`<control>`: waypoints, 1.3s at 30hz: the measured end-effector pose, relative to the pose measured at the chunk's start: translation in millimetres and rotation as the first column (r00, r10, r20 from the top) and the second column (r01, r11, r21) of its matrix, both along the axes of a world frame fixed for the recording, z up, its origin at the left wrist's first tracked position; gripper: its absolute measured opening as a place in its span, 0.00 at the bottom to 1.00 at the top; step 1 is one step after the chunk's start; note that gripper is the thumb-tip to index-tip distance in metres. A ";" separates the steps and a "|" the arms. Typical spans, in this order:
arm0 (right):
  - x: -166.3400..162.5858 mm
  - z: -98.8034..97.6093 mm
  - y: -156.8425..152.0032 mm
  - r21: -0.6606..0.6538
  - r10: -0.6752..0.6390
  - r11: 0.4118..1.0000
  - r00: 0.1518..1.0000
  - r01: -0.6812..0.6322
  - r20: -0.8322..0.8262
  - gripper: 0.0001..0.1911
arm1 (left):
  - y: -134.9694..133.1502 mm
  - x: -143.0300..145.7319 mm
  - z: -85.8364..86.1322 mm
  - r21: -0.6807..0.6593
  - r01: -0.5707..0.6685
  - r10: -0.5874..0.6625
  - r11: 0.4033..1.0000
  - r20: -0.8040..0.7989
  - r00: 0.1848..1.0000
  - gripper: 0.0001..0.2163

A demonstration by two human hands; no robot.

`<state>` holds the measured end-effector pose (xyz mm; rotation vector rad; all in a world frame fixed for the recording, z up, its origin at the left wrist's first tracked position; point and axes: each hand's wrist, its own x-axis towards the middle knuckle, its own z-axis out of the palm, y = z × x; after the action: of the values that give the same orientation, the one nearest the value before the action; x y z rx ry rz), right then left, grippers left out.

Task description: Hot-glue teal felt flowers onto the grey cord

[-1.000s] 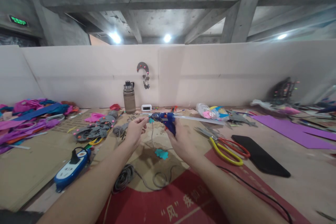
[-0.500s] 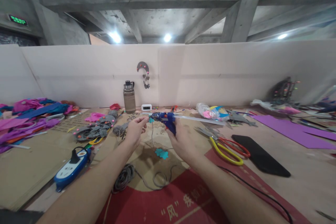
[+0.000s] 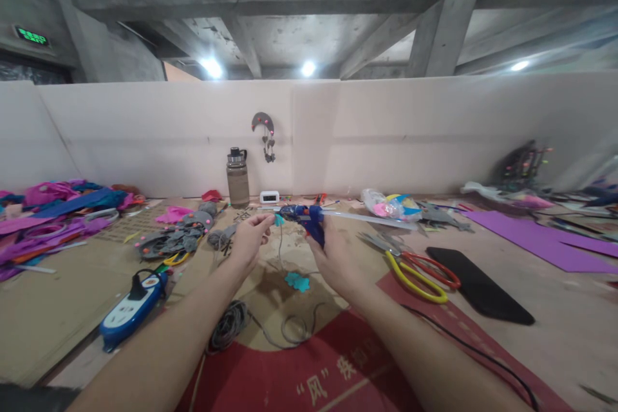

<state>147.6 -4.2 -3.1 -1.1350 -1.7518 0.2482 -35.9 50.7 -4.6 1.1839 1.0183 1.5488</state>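
My right hand [image 3: 331, 251] is wrapped round a blue hot glue gun [image 3: 304, 214], its nozzle pointing left. A long clear glue stick [image 3: 369, 219] sticks out of the gun's back. In a pinch, my left hand [image 3: 252, 241] holds a small teal felt piece [image 3: 279, 220], close by the nozzle. From that piece a grey cord [image 3: 280, 251] hangs down toward a teal felt shape [image 3: 297, 282] just above or on the cardboard; I cannot tell whether it touches. A coil of grey cord [image 3: 229, 327] lies below my left wrist.
Scissors with red and yellow handles [image 3: 418, 277] and a black phone-like slab [image 3: 483, 286] lie on the right. A blue and white power strip [image 3: 131, 312] sits left. Grey felt pieces [image 3: 176, 235], a water bottle [image 3: 237, 179] and a small clock [image 3: 269, 197] stand farther back.
Almost nothing differs. The glue gun's nozzle has shifted slightly right, and a little more of the teal felt piece by my left fingertips shows.
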 end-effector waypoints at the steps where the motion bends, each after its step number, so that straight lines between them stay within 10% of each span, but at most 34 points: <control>1: 0.1 -0.2 0.7 -0.017 -0.018 1.000 1.000 0.018 -0.007 0.18 | -0.4 0.4 0.1 0.003 0.004 -0.004 1.000 -0.005 1.000 0.16; 7: 3.9 -5.8 16.5 -0.030 -0.070 0.997 0.982 0.065 -0.173 0.17 | -1.1 2.7 0.0 -0.003 0.021 -0.021 1.000 -0.019 1.000 0.16; 14: 26.8 -24.2 49.2 -0.451 -0.204 0.875 0.979 0.176 -0.015 0.06 | 0.9 5.1 -6.5 0.017 0.035 -0.033 0.999 -0.110 0.993 0.16; 21: 28.0 -22.8 45.1 -0.167 -0.364 0.915 0.930 0.367 0.048 0.05 | -4.9 11.4 -5.3 0.068 -0.006 0.028 0.998 -0.316 0.948 0.15; 25: -1.1 -19.4 35.0 -0.258 -0.051 0.966 0.947 -0.035 -0.317 0.08 | -18.8 17.5 4.5 0.241 -0.050 0.172 0.969 -0.517 0.838 0.12; 31: -31.2 -19.9 24.7 -0.239 0.185 0.791 0.592 -0.564 -0.784 0.21 | -31.9 24.6 13.7 0.363 -0.061 0.281 0.930 -0.592 0.756 0.09; 39: -14.4 -6.2 16.2 -0.179 0.073 0.970 0.901 -0.163 -0.429 0.07 | -25.7 26.4 6.1 0.163 0.029 0.044 0.986 -0.426 0.904 0.13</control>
<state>133.2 12.0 -9.3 -1.0295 -1.4305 0.7162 -9.5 25.0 1.5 1.6923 1.1905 1.4290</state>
